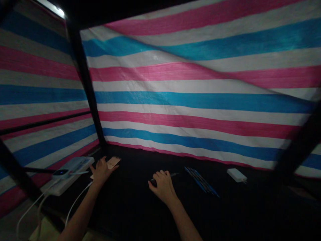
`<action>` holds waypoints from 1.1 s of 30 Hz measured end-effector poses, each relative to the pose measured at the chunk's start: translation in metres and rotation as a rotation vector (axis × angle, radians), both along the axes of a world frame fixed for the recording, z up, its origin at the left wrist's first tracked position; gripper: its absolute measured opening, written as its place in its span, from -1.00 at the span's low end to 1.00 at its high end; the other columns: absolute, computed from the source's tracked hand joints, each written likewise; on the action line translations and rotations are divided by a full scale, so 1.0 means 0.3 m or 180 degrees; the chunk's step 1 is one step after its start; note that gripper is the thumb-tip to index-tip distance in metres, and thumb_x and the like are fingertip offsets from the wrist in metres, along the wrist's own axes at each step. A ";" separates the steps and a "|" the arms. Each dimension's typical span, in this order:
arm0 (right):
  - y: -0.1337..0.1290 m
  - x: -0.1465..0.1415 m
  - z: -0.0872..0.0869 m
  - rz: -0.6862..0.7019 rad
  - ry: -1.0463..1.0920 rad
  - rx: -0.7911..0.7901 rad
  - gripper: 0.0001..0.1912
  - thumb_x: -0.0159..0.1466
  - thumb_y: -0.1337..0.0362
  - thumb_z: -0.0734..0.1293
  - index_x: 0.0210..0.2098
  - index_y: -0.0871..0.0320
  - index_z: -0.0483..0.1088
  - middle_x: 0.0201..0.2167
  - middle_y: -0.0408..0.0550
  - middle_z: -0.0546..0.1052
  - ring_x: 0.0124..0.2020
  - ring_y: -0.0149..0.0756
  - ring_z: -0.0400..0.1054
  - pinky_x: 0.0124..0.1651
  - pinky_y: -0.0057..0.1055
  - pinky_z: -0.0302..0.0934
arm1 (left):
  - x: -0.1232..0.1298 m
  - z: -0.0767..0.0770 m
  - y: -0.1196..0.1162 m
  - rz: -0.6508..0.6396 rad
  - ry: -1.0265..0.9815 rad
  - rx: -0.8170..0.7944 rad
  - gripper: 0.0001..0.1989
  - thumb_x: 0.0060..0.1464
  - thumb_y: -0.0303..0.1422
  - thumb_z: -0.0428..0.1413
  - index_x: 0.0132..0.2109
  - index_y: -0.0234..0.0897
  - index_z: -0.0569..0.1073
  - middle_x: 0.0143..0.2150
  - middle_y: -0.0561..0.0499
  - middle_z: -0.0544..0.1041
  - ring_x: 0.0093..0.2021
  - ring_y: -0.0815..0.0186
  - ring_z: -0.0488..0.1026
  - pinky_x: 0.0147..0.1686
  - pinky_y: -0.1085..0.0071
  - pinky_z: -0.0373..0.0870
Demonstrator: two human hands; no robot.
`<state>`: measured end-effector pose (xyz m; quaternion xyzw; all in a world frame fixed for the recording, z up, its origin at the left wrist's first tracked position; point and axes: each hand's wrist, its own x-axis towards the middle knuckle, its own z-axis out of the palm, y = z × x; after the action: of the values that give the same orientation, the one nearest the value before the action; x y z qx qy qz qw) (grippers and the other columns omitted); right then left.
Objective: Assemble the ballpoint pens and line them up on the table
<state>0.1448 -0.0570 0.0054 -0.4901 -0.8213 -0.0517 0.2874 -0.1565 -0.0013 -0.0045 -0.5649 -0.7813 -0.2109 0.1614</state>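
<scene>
My left hand [101, 171] lies across a phone [114, 162] with a lit screen, thumb at one edge and fingers at the other. The phone rests on the black tabletop [130, 201], its middle hidden by the hand. Near the table's centre, my right hand [162, 184] is closed over a dark, pen-like thing [153, 182]. A thin greyish end shows on the far side of the fingers; the palm covers the rest. To the right of that hand lies a loose bunch of blue and dark pens [202, 181], apart from it.
A white box [237, 175] sits at the right. At the left edge, a pale case [75, 167] carries a white device [60, 173] with a small display. A white cable [77, 197] runs near my left forearm. Striped sheeting [190, 100] and dark posts [87, 83] enclose the table.
</scene>
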 end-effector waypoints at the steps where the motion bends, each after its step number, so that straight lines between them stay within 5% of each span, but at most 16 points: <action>1: 0.000 -0.002 -0.004 0.0027 -0.0007 -0.0022 -0.83 0.15 0.18 0.20 -0.48 0.14 0.28 -0.43 -0.12 0.42 -0.29 -0.29 0.21 -0.17 -0.32 -0.09 | 0.026 0.006 -0.002 -0.0040 0.0083 0.0206 -0.33 -0.02 -0.04 -0.06 0.09 -0.46 0.05 0.04 -0.37 0.29 0.07 -0.05 0.18 0.03 -0.14 -0.18; 5: -0.003 -0.001 -0.009 0.0011 -0.0016 -0.0052 -0.86 0.14 0.23 0.20 -0.49 0.15 0.28 -0.44 -0.12 0.42 -0.30 -0.29 0.21 -0.17 -0.30 -0.08 | 0.191 0.041 0.002 -0.0725 0.0382 0.0785 -0.50 0.13 -0.14 -0.18 0.09 -0.44 0.11 0.10 -0.29 0.23 0.16 0.06 0.07 0.11 -0.07 -0.30; 11: -0.006 0.020 0.001 -0.0067 -0.0077 -0.0064 -0.87 0.13 0.26 0.20 -0.51 0.15 0.28 -0.45 -0.10 0.42 -0.31 -0.28 0.21 -0.19 -0.29 -0.08 | 0.413 0.057 0.031 -0.1838 0.0504 0.0769 -0.67 0.18 -0.24 -0.16 0.00 -0.33 0.22 0.01 -0.16 0.34 0.09 0.19 0.20 0.15 0.06 -0.19; 15: 0.002 0.022 0.005 -0.0111 -0.0098 -0.0084 -0.87 0.13 0.28 0.19 -0.52 0.15 0.28 -0.47 -0.12 0.42 -0.33 -0.29 0.22 -0.20 -0.30 -0.09 | 0.405 0.024 0.049 -0.2196 0.0480 0.0543 -0.72 0.18 -0.28 -0.15 -0.03 -0.32 0.24 -0.06 -0.11 0.38 0.02 0.24 0.26 0.13 0.10 -0.10; 22: -0.022 0.009 0.025 -0.0132 -0.0007 -0.0179 -0.88 0.15 0.26 0.19 -0.48 0.14 0.26 -0.44 -0.14 0.39 -0.32 -0.31 0.19 -0.21 -0.33 -0.09 | 0.356 -0.038 0.074 -0.2247 -0.0011 0.0368 -0.74 0.18 -0.27 -0.15 -0.07 -0.30 0.26 -0.11 -0.08 0.39 -0.06 0.24 0.30 0.06 0.13 0.04; 33: -0.045 -0.007 0.018 -0.0283 -0.0172 -0.0531 -0.86 0.14 0.18 0.24 -0.41 0.12 0.27 -0.37 -0.15 0.37 -0.25 -0.29 0.18 -0.14 -0.31 -0.05 | 0.373 -0.035 0.074 -0.2618 -0.0206 0.0263 -0.78 0.17 -0.28 -0.14 -0.18 -0.26 0.34 -0.19 -0.04 0.41 -0.11 0.22 0.31 0.04 0.12 0.04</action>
<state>0.1426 -0.0705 0.0108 -0.5467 -0.8076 -0.0090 0.2209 -0.0448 0.0211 -0.0150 -0.8161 -0.4859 -0.3067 0.0617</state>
